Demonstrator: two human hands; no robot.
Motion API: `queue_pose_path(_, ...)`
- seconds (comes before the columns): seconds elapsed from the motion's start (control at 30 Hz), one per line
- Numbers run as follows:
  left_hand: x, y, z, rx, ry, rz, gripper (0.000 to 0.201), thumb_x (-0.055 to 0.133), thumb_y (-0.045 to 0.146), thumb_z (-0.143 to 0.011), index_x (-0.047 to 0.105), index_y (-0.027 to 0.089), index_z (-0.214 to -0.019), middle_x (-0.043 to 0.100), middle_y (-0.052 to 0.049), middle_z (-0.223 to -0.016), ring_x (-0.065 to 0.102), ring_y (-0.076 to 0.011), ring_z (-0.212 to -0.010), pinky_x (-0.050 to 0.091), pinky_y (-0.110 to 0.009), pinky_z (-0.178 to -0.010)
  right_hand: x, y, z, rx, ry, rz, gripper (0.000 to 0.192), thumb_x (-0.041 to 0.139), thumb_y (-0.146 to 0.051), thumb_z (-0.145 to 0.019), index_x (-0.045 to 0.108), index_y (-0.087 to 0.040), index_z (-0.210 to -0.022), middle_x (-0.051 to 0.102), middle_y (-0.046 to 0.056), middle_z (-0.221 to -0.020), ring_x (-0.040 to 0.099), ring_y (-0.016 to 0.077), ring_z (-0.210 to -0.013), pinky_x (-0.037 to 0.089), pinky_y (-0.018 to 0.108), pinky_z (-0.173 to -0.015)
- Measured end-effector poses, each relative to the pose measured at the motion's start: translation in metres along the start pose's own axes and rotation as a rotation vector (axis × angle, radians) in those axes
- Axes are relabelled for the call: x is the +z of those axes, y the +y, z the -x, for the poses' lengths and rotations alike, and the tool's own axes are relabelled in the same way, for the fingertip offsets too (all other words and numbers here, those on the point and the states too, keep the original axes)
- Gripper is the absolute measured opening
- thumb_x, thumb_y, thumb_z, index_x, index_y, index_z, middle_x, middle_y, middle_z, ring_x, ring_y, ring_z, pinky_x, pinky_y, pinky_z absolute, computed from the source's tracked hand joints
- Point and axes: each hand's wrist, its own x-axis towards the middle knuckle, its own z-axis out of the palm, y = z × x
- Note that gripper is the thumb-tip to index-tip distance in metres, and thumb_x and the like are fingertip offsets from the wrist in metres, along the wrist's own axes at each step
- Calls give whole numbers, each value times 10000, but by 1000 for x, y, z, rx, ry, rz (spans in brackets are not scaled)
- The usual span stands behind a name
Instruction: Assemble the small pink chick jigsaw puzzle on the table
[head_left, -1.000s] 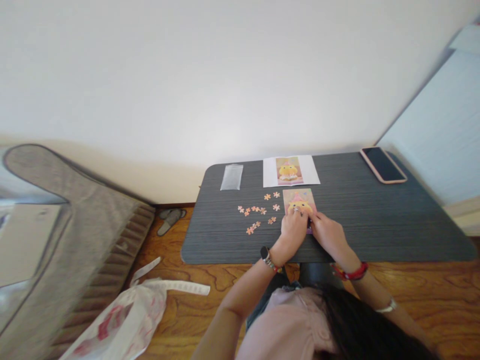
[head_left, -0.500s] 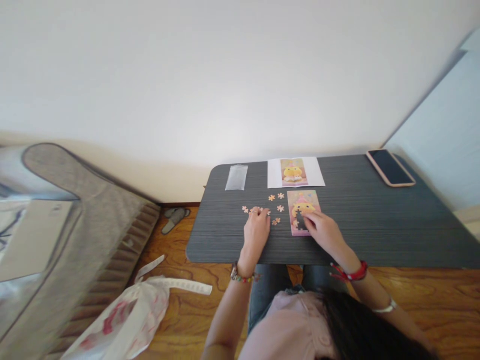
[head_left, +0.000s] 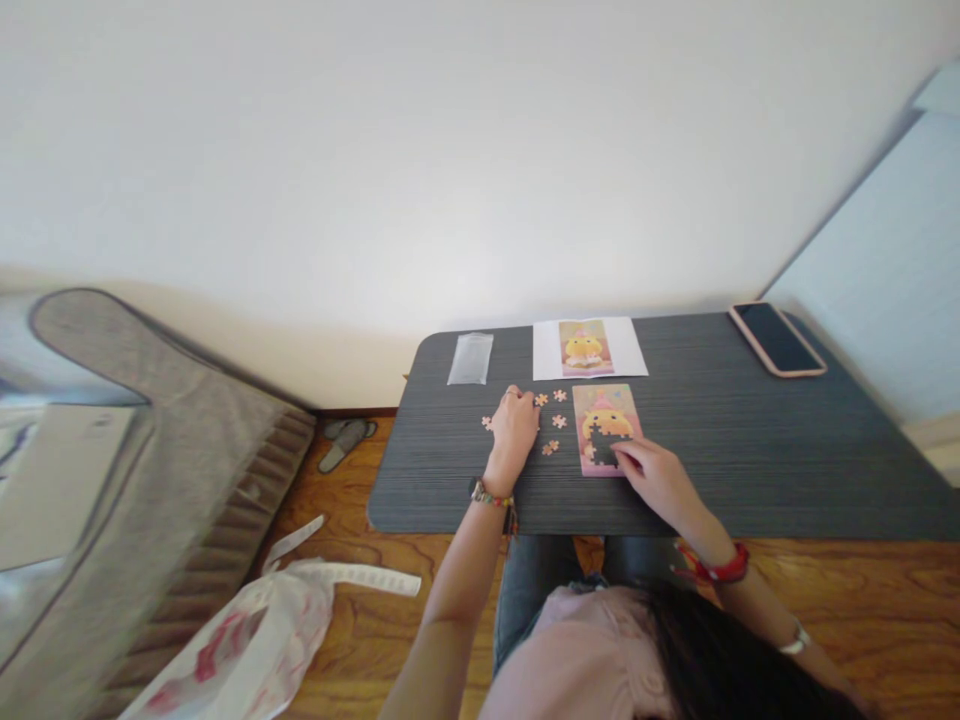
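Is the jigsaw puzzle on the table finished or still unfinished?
Unfinished: the puzzle shows a dark gap in its lower middle, and loose pieces lie beside it on the table.

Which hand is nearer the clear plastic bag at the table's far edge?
Left. The left hand lies over the loose pieces just below the clear plastic bag; the right hand rests at the puzzle's corner, farther away.

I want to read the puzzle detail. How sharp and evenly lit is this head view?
Head view: soft daylight, no hard shadows or glare on the table; wide-angle bending at the edges, the left side smeared; the puzzle and loose pieces are too small for detail; the left hand and right hand look fairly sharp.
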Motion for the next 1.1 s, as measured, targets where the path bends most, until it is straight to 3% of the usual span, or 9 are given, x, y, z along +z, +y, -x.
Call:
queue_pose_path(0.2,5,4,-15,1,-9,-27,179,441,253,-882,597,186,-939,536,-77,-1020,563,-176,-917,455,-252,-732,-2,3,9,12,-22,-16,242,434,-236,-848,671,-203,-882,687,60,-885,643,187,-793,501,307,-743)
queue_pose_path(0.53,2,0,-7,30,-45,27,123,557,268,-831,578,156,-876,552,-67,-967,562,-166,-908,441,-255,-778,-3,2,8,14,-20,-30,238,439,-234,-852,675,-211,-867,688,63,-882,644,185,-785,509,314,-742)
queue_pose_path(0.8,-12,18,22,168,48,94,156,490,293,-876,572,162,-892,549,-52,-947,560,-156,-901,435,-260,-817,-2,-10,-15,-32,17,-129,220,454,-223,-849,668,-188,-889,690,72,-910,633,188,-857,490,319,-793)
queue_pose_path(1.1,-19,49,53,302,-4,147,169,514,332,-863,552,178,-920,539,-47,-957,565,-156,-890,463,-263,-770,-7,-14,-36,-31,37,-239,217,491,-311,-853,667,-195,-901,662,60,-828,604,176,-762,483,295,-710)
